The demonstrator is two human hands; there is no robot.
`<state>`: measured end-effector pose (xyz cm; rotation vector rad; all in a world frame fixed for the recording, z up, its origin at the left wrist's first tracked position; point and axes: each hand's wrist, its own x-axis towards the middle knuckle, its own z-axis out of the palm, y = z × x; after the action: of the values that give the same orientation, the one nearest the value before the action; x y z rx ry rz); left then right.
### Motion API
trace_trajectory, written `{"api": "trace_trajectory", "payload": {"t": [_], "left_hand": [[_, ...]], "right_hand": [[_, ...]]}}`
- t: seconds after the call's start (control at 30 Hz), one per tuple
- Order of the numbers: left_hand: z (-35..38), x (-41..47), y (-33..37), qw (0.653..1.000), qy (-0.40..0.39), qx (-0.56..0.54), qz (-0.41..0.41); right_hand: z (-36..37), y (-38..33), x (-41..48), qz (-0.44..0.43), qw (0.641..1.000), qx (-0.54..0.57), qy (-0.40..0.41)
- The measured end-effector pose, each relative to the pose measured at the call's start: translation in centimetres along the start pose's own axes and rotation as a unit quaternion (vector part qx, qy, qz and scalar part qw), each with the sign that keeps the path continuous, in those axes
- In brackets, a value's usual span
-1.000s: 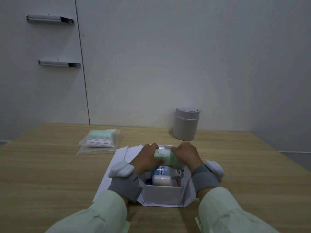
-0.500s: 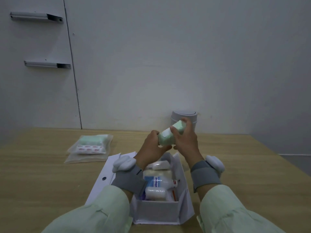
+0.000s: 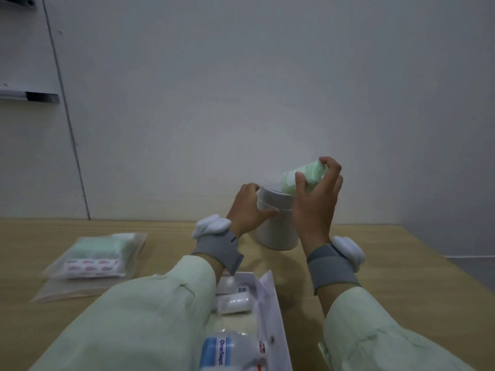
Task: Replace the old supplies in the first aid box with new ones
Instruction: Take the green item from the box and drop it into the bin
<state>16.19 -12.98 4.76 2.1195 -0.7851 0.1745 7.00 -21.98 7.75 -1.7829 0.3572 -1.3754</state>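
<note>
While the right hand (image 3: 316, 204) is pinching a pale green packet (image 3: 308, 175) between thumb and curled fingers, the left hand (image 3: 247, 210) is gripping the top of a small grey bin (image 3: 276, 234), with its thumb on the front and its fingers over the lid. The packet is hanging tilted, just above the bin's top and just right of the left hand's grip. Whether it is touching the lid, cannot tell. It is looking soft and plump, wrapped in thin film, with a white patch on its near end.

Progress, as a judgement: an early stage. One old item is out of the first aid box (image 3: 270, 298) and is seemingly about to be binned. Below both grips and nearer the body, the box is lying open with a blue-labelled bottle (image 3: 219, 352) and a white roll (image 3: 235, 303) inside, so more old stock is probably waiting to come out. Well left of the left hand's grip, a clear bag (image 3: 91, 261) of new supplies is lying on the table (image 3: 401, 263), apparently unopened.
</note>
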Motion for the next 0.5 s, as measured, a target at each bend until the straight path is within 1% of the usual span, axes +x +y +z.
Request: {"api": "trace_trajectory", "payload": {"t": [0.1, 0.17, 0.23, 0.37, 0.5], "left_hand": [[0.9, 2.2, 0.3, 1.000, -0.007, -0.022, 0.004], [1.5, 3.3, 0.4, 1.000, -0.017, -0.017, 0.005], [2.0, 4.1, 0.2, 0.999, -0.031, 0.006, 0.006], [2.6, 5.2, -0.6, 0.997, -0.046, 0.057, 0.012], [2.4, 5.8, -0.8, 0.997, -0.063, 0.046, -0.023]], "right_hand": [[0.8, 0.9, 0.9, -0.013, 1.000, 0.001, 0.009], [1.1, 1.5, 1.4, -0.020, 1.000, 0.001, 0.007], [1.2, 1.9, 1.9, -0.029, 1.000, 0.004, 0.011], [0.9, 2.5, 2.7, -0.040, 0.998, 0.016, 0.046], [0.6, 3.0, 2.8, -0.064, 0.996, 0.014, 0.063]]}}
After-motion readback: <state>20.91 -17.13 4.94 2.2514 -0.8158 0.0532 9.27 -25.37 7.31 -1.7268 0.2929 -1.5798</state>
